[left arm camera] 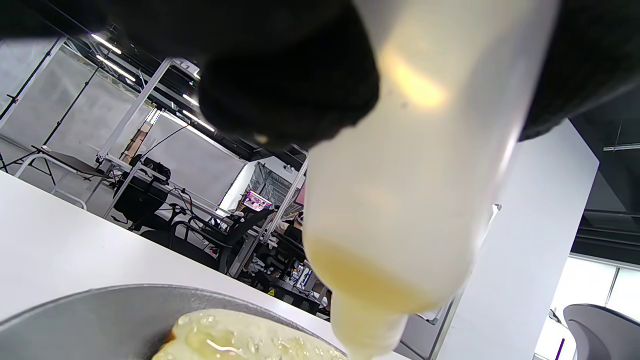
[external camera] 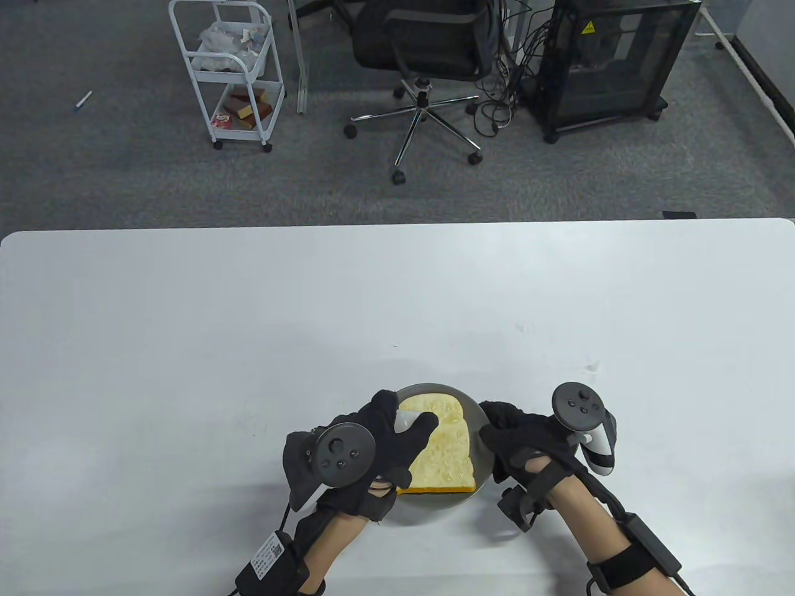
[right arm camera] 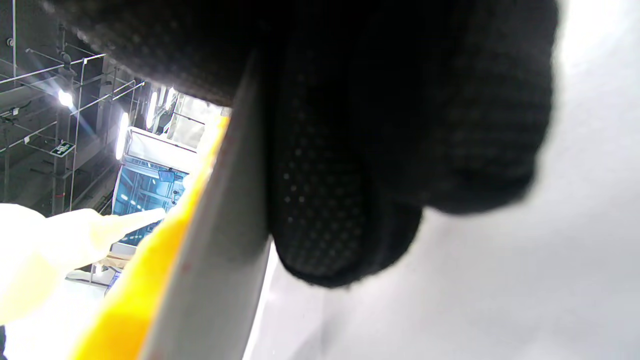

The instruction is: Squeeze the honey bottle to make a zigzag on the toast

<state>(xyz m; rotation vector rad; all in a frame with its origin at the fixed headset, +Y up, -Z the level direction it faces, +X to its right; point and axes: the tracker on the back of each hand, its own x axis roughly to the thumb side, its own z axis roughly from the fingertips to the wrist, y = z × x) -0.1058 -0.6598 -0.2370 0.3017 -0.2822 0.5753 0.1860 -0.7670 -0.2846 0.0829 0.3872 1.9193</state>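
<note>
Two gloved hands at near table edge. Left hand (external camera: 366,447) gripping bottle (external camera: 407,419), fingers and thumb wrapped round it, nozzle tilted down over toast (external camera: 444,456). Bottle (left arm camera: 410,190) translucent, honey pooled at nozzle end, tip just above glossy toast (left arm camera: 240,340) in left wrist view. Right hand (external camera: 528,444) curled on right rim of plate (external camera: 481,428), fingers (right arm camera: 350,200) pressed against rim (right arm camera: 220,260). Toast lying flat on grey plate, yellow crust toward near edge. White table (external camera: 248,323) beyond. Farther back: white cart (external camera: 230,68), black chair (external camera: 428,56), black cabinet (external camera: 615,62) on grey carpet.
</note>
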